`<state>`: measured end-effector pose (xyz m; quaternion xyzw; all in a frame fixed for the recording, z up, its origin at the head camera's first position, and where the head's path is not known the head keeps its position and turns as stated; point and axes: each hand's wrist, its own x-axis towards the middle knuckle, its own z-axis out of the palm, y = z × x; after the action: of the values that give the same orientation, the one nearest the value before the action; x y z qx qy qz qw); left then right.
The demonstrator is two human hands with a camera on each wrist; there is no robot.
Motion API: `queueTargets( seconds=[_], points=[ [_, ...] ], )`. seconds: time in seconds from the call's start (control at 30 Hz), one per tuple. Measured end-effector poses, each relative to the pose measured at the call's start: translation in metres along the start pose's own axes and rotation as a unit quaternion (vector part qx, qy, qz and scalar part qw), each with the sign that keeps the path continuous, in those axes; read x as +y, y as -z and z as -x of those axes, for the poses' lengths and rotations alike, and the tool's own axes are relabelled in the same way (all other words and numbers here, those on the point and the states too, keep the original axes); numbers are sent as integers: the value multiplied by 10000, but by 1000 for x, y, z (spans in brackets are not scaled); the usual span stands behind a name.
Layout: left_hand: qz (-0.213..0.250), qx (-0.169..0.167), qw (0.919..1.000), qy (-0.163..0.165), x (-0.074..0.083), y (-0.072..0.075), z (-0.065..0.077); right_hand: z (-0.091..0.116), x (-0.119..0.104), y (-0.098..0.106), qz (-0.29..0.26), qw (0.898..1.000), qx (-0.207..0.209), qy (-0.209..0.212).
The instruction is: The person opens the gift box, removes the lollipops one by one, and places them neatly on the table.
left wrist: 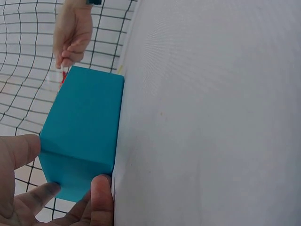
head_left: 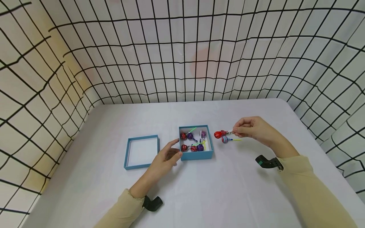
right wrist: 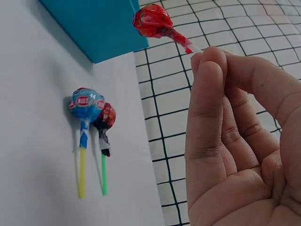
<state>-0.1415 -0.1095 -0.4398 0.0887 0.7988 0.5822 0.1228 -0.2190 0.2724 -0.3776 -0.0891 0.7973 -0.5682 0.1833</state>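
the right hand (head_left: 252, 130), right of frame centre, pinched a red lollipop (head_left: 218, 135) by its stick (right wrist: 194, 49); a blue lollipop (head_left: 224, 139) lay just below. near centre, the left hand (head_left: 164, 160), fingers (left wrist: 101, 195) spread, touched a blue box (head_left: 196, 155) of lollipops (head_left: 200, 147).

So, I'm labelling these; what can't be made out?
Left wrist view: lollipops inside the blue box, behind its walls.
Right wrist view: held red lollipop's stick end, hidden by the right hand.
Same view: rest of the box, cut off by the top edge.
Head view: wrapper lettering, too small.
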Motion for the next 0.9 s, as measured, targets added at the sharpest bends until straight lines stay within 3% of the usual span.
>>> queueTargets(
  seconds=[0.9],
  points=[
    [-147,-33,9999,2,1,0,2,12,50,13,-563,9973,-146,-445]
  ],
)
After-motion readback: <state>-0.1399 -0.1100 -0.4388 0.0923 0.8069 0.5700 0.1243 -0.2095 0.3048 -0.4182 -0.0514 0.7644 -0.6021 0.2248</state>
